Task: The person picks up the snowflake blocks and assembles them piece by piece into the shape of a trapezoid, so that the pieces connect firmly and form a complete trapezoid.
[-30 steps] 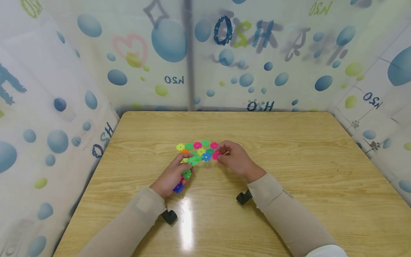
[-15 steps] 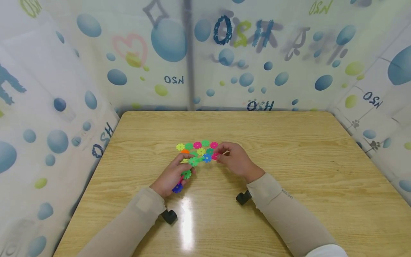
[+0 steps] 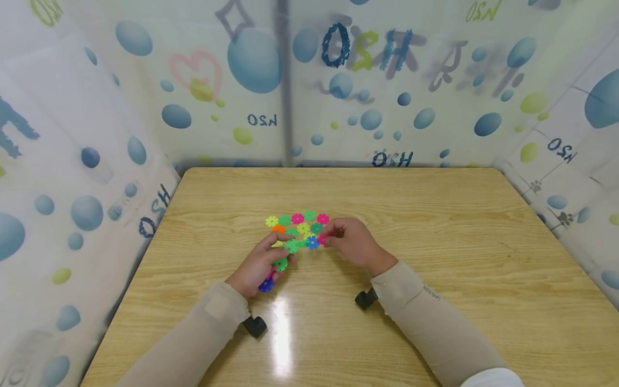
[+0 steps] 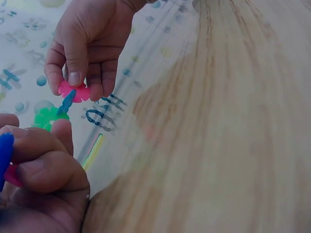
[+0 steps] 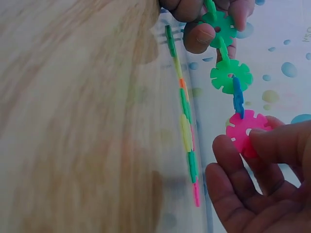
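My left hand (image 3: pixel 258 266) grips a chain of interlocking notched plastic discs. Along this chain, a dark blue disc (image 3: pixel 266 285) hangs at the near end, with green discs (image 5: pixel 231 76) further along. A blue disc (image 3: pixel 312 242) stands edge-on in the right wrist view, joined between a green disc and a pink disc (image 5: pixel 245 128). Thumb and fingers of my right hand (image 3: pixel 355 242) pinch that pink disc at the chain's far end. The left fingers hide part of the chain.
Behind the hands, several discs lie flat on the wooden table (image 3: pixel 435 215) in rows, among them a pink disc (image 3: pixel 297 218) and an orange disc (image 3: pixel 279 229). Patterned curtains (image 3: pixel 387 107) stand around the table.
The right hand has drawn slightly nearer and tilted the pink disc, which now shows narrower in the head view. The chain's blue and green discs have shifted slightly nearer; the left hand stays in place.
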{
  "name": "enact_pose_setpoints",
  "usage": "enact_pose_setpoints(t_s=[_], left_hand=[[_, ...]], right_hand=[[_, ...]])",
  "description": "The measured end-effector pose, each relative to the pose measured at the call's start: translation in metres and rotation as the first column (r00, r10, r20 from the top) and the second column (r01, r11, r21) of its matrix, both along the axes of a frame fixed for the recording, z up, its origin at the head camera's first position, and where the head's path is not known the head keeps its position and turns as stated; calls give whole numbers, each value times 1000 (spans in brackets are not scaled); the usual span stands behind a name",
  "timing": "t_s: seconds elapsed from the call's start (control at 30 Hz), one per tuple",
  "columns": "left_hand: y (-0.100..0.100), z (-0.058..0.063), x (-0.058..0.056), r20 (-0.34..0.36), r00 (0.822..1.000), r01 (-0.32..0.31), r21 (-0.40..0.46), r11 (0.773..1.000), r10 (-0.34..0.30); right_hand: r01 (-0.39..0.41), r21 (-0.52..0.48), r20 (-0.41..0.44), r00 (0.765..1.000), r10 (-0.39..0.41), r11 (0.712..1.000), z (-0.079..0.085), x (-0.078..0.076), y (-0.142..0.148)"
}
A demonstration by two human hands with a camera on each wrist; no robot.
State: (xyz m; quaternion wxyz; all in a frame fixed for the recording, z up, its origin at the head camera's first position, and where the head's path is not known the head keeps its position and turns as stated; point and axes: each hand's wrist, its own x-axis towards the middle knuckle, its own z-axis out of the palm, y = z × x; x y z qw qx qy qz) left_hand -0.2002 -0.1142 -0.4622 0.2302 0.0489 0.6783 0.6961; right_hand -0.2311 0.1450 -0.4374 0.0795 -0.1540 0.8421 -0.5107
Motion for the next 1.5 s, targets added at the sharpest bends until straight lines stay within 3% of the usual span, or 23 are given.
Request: enact_pose_setpoints(t_s=[0.3, 0.5, 0.73, 0.93, 1.07, 1.17, 1.23, 1.37, 1.5], left_hand=[[1, 1, 1, 11, 1000, -8, -12, 1000, 8], [2, 1, 1, 10, 1000, -13, -16, 1000, 13], [2, 0, 1, 3, 1000, -15, -31, 999, 15], [1, -1, -1, -5, 1000, 3, -43, 999, -3], [1, -1, -1, 0, 1000, 7, -52, 999, -7], [2, 0, -1, -1, 1000, 11, -60, 998, -11], [2, 0, -1, 0, 1000, 10, -58, 998, -10], [1, 0, -1, -3, 1000, 7, -52, 999, -7], [1, -1, -1, -4, 1000, 11, -48, 999, -11]], right_hand=[[-21, -70, 0, 1000, 21, 997, 0, 1, 1], [-36, -39, 102, 994, 40, 999, -2, -4, 4], [-29, -131, 299, 952, 67, 991, -9, -11, 7], [-81, -185, 356, 923, 144, 979, -10, -15, 10], [-95, -152, 397, 906, 148, 984, -9, -16, 13], [-60, -62, 385, 919, 80, 996, -6, -16, 14], [-28, 42, 331, 944, 13, 999, -3, -14, 15], [17, 228, 190, 980, -62, 973, 3, -12, 16], [30, 257, 155, 985, -71, 966, 3, -12, 17]])
